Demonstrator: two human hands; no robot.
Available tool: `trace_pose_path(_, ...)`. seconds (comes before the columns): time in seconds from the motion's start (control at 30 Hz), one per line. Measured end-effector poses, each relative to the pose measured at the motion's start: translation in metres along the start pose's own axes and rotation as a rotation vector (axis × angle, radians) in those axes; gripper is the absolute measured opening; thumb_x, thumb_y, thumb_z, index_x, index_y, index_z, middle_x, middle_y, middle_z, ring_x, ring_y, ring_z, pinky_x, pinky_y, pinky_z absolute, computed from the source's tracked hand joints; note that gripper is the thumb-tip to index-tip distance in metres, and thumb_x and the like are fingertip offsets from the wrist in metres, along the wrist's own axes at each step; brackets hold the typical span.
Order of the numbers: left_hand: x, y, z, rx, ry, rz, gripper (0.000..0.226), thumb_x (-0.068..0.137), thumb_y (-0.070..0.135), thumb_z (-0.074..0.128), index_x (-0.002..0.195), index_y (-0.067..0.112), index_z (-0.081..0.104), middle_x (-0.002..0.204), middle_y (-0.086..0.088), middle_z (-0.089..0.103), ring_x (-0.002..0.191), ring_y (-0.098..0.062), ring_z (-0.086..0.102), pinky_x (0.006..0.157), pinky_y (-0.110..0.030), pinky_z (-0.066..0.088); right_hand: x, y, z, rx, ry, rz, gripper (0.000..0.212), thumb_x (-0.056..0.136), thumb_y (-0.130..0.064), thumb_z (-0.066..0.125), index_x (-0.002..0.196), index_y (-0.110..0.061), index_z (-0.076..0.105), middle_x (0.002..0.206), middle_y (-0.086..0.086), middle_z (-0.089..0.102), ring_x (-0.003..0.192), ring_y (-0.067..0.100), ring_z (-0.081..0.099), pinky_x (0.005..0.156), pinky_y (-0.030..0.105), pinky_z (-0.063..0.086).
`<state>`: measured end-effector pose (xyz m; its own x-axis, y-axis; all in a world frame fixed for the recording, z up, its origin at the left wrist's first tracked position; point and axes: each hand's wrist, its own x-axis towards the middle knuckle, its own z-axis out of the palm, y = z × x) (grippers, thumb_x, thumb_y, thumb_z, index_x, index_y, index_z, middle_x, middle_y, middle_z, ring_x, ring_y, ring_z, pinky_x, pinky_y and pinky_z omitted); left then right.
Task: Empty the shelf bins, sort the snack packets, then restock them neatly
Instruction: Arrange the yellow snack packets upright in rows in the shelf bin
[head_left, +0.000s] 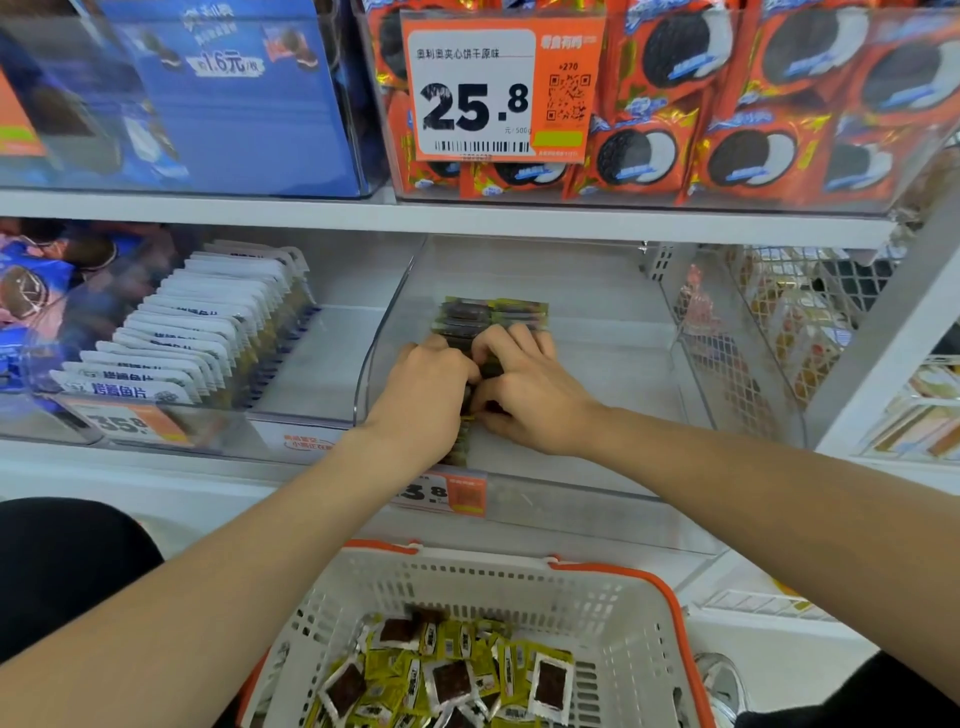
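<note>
Restock under way in bin (385, 322): packet row (493, 310) runs front to back along bin's left side. Left grip (435, 382) and right grip (527, 387) clasp packet row mid-length from opposite sides, fingers curled over it. Packet row extends past both grips, fore and aft. Loose packets (448, 682) lie in basket (671, 598) below.

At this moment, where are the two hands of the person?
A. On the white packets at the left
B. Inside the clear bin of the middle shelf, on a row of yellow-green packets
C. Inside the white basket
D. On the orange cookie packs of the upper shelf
B: the left hand and the right hand both grip the row of packets inside the clear bin; neither hand touches the basket below.
</note>
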<state>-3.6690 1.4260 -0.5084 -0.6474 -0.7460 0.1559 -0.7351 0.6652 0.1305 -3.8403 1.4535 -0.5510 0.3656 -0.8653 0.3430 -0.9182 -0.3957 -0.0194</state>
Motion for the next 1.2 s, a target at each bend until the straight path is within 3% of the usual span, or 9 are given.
trace_pose_path(0.27, -0.006, 0.004, -0.020, -0.059, -0.001, -0.104, 0.028, 0.091, -0.012, 0.053, 0.106, 0.012, 0.056, 0.084, -0.003, 0.044, 0.084, -0.032, 0.055, 0.069, -0.040, 0.043, -0.013, 0.006, -0.005, 0.071, 0.030, 0.063, 0.010, 0.090, -0.036, 0.071, 0.085, -0.027, 0.071, 0.111, 0.001, 0.038, 0.106, 0.026, 0.041, 0.082, 0.039, 0.031)
trace_pose_path(0.4, -0.007, 0.002, -0.029, -0.118, -0.175, -0.065, 0.015, 0.088, 0.005, 0.058, 0.094, 0.004, 0.071, 0.094, -0.017, 0.065, 0.091, -0.032, 0.058, 0.076, -0.048, 0.052, -0.011, 0.006, -0.002, 0.164, 0.001, 0.150, 0.012, 0.093, -0.039, 0.071, 0.090, -0.027, 0.073, 0.105, -0.002, 0.037, 0.106, 0.026, 0.039, 0.079, 0.039, 0.033)
trace_pose_path(0.47, -0.007, -0.001, -0.027, -0.113, -0.152, -0.042, 0.012, 0.087, 0.018, 0.069, 0.082, 0.007, 0.069, 0.083, -0.011, 0.062, 0.084, -0.030, 0.059, 0.071, -0.045, 0.051, -0.009, 0.004, -0.003, 0.193, 0.008, 0.171, 0.012, 0.094, -0.041, 0.069, 0.092, -0.030, 0.072, 0.104, -0.003, 0.037, 0.106, 0.027, 0.039, 0.079, 0.039, 0.032)
trace_pose_path(0.57, -0.005, -0.002, -0.022, -0.089, -0.045, -0.068, 0.027, 0.085, 0.029, 0.084, 0.086, 0.014, 0.063, 0.098, -0.003, 0.051, 0.086, -0.027, 0.056, 0.074, -0.036, 0.045, -0.008, 0.001, -0.003, 0.212, 0.003, 0.222, 0.014, 0.095, -0.048, 0.067, 0.095, -0.036, 0.072, 0.104, -0.006, 0.037, 0.107, 0.024, 0.037, 0.080, 0.039, 0.029)
trace_pose_path(0.67, -0.004, 0.001, -0.016, 0.021, -0.031, -0.080, 0.022, 0.088, 0.013, 0.082, 0.106, 0.012, 0.068, 0.119, -0.011, 0.047, 0.090, -0.030, 0.057, 0.076, -0.037, 0.047, -0.008, 0.001, -0.008, 0.253, -0.018, 0.233, 0.014, 0.092, -0.049, 0.072, 0.100, -0.037, 0.070, 0.106, -0.006, 0.039, 0.109, 0.023, 0.039, 0.083, 0.042, 0.036)
trace_pose_path(0.8, -0.006, 0.005, -0.013, 0.225, -0.050, 0.015, 0.027, 0.093, 0.003, 0.072, 0.118, 0.011, 0.067, 0.132, -0.014, 0.045, 0.119, -0.032, 0.045, 0.093, -0.038, 0.047, -0.015, -0.001, -0.023, 0.195, -0.067, 0.298, 0.057, 0.077, -0.043, 0.081, 0.117, -0.032, 0.042, 0.119, -0.001, 0.042, 0.110, 0.023, 0.036, 0.092, 0.045, 0.043)
trace_pose_path(0.97, -0.009, 0.011, -0.019, 0.418, -0.078, 0.077, 0.037, 0.092, 0.002, 0.067, 0.127, 0.008, 0.061, 0.136, -0.015, 0.049, 0.126, -0.034, 0.044, 0.098, -0.042, 0.045, -0.023, -0.006, -0.032, 0.079, -0.157, 0.718, 0.083, 0.078, -0.060, 0.082, 0.130, -0.021, 0.030, 0.118, 0.009, 0.041, 0.096, 0.034, 0.053, 0.077, 0.045, 0.051)
trace_pose_path(1.1, -0.011, 0.016, -0.023, 0.436, -0.063, 0.062, 0.049, 0.084, -0.008, 0.067, 0.127, 0.005, 0.047, 0.123, -0.015, 0.061, 0.113, -0.033, 0.057, 0.085, -0.039, 0.041, -0.016, -0.008, -0.037, 0.417, -0.194, 0.919, 0.080, 0.076, -0.050, 0.090, 0.121, -0.014, 0.034, 0.103, 0.008, 0.054, 0.089, 0.029, 0.061, 0.064, 0.036, 0.047)
trace_pose_path(1.2, -0.011, 0.016, -0.025, 0.334, -0.064, 0.051, 0.048, 0.084, -0.016, 0.062, 0.125, 0.004, 0.047, 0.113, -0.014, 0.064, 0.101, -0.035, 0.066, 0.073, -0.036, 0.041, -0.007, -0.014, -0.036, 0.517, -0.199, 0.930, 0.076, 0.074, -0.044, 0.092, 0.127, -0.012, 0.048, 0.116, 0.009, 0.060, 0.108, 0.028, 0.062, 0.077, 0.033, 0.053)
